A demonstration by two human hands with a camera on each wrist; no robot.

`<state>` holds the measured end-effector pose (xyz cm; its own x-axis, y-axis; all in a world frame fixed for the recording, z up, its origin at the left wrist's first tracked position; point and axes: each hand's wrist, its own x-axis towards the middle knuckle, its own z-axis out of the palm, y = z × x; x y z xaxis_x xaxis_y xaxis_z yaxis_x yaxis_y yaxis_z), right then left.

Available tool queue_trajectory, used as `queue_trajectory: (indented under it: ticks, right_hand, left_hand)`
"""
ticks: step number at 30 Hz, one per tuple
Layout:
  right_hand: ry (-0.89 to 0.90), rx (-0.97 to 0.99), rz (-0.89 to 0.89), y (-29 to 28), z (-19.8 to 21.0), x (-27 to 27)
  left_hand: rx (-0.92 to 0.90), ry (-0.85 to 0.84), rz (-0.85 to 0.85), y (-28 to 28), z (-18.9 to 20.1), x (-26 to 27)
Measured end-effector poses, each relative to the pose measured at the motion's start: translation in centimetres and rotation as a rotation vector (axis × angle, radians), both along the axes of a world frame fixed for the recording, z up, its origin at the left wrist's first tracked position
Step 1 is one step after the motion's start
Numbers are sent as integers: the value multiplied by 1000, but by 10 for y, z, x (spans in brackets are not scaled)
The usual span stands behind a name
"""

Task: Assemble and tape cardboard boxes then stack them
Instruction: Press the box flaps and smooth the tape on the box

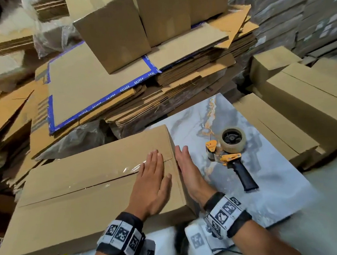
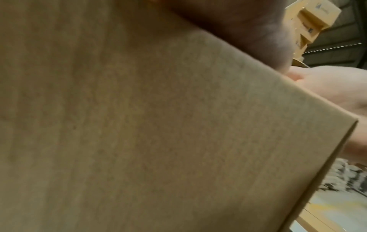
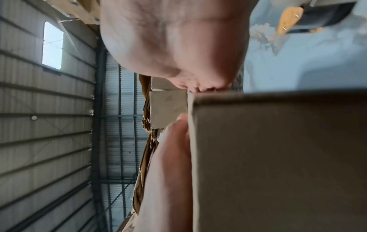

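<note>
A closed brown cardboard box (image 1: 83,197) lies on the grey marble-pattern table (image 1: 272,189), clear tape running along its top seam. My left hand (image 1: 153,176) lies flat on the box top near its right end, fingers straight. My right hand (image 1: 188,170) presses flat against the box's right side, fingers straight, over the taped end. A tape dispenser (image 1: 231,154) with an orange frame and black handle lies on the table to the right of my hands. The left wrist view shows mostly the box top (image 2: 158,133). The right wrist view shows the box side (image 3: 278,157) under my palm.
Flattened cardboard sheets (image 1: 89,87), one edged in blue tape, are piled behind the table. Assembled boxes (image 1: 113,30) stand on that pile. More closed boxes (image 1: 305,102) sit stacked at the right, close to the table's edge. Plastic wrap and loose cardboard lie at the left.
</note>
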<state>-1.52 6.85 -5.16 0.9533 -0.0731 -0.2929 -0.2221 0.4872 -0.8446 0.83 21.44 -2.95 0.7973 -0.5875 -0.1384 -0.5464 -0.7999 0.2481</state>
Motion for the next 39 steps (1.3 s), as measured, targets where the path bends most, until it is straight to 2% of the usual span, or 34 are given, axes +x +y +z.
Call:
queue_trajectory:
  ticks: [4,9,13,16,22,32,36,39]
  right_hand:
    - [-8,-109,19,8,-16,2]
    - [-46,-111,31,9,-9,8]
    - [-16,-133,56,13,-33,-19]
    - [-8,-189,67,12,-34,-37]
    - [-55,-231,25,5,-20,-21]
    - [-92,-184,38,7,-42,-2]
    - [-60,-325,119,-5,-44,-2]
    - [-139,-371,128,-7,-44,-5]
  left_hand:
    - [-8,22,-38,2,-3,5]
    - [-17,32,-53,2,-4,8]
    - [-27,47,-58,2,-4,6]
    - [-32,48,-54,2,-5,6]
    - [-14,32,-65,2,-7,10]
    - [-30,-5,-99,0,-1,9]
    - [-21,10,-93,-1,0,8]
    - [-37,17,-80,-1,0,8]
